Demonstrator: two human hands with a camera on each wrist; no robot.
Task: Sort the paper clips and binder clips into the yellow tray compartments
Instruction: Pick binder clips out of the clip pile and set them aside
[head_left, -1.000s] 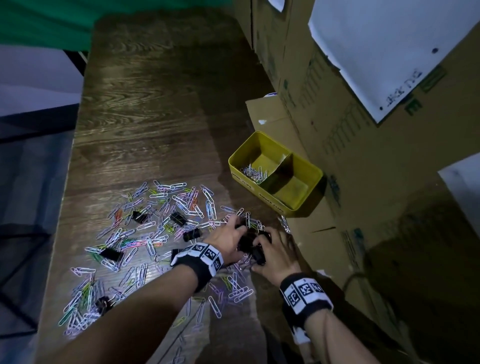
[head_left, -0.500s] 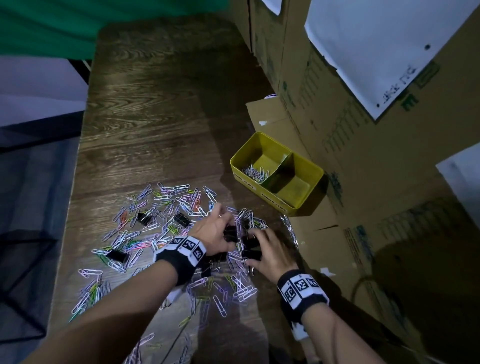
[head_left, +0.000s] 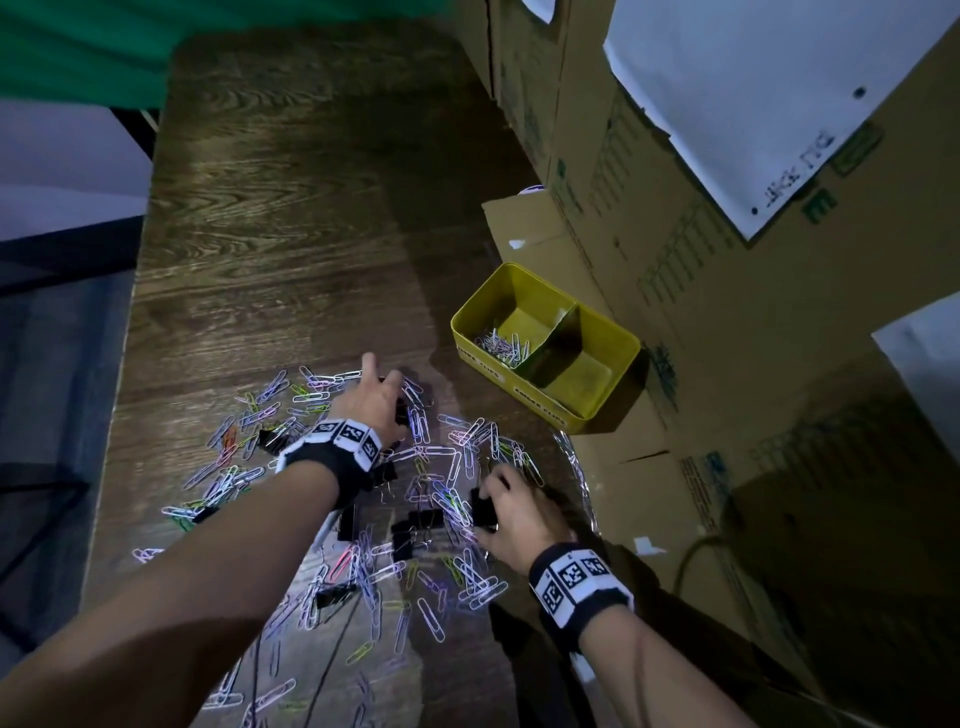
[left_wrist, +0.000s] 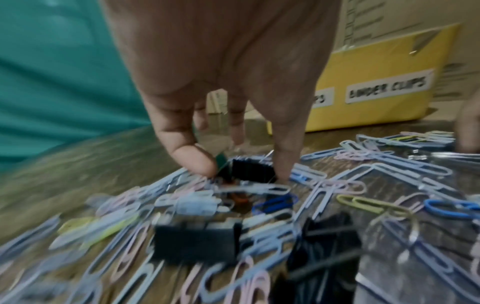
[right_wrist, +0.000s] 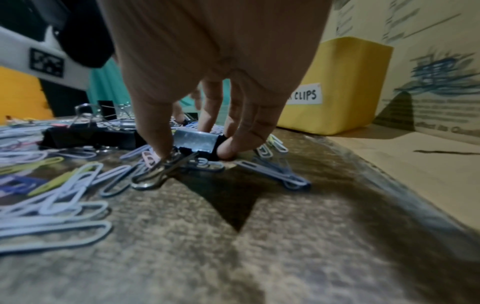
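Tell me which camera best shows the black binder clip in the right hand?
The right wrist view: the black metal binder clip sits close up, pinched by the right hand. The head view shows it small and half hidden; the left wrist view doesn't show it.

Bare forearms, black wristbands (head_left: 579, 590) bearing white square-code markers

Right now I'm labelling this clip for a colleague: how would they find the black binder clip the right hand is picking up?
Start at the yellow plastic tray by the cardboard boxes, then come toward the camera to the right hand. Its thumb and fingers pinch the black binder clip on the wooden table; it is the only one gripped by that hand.
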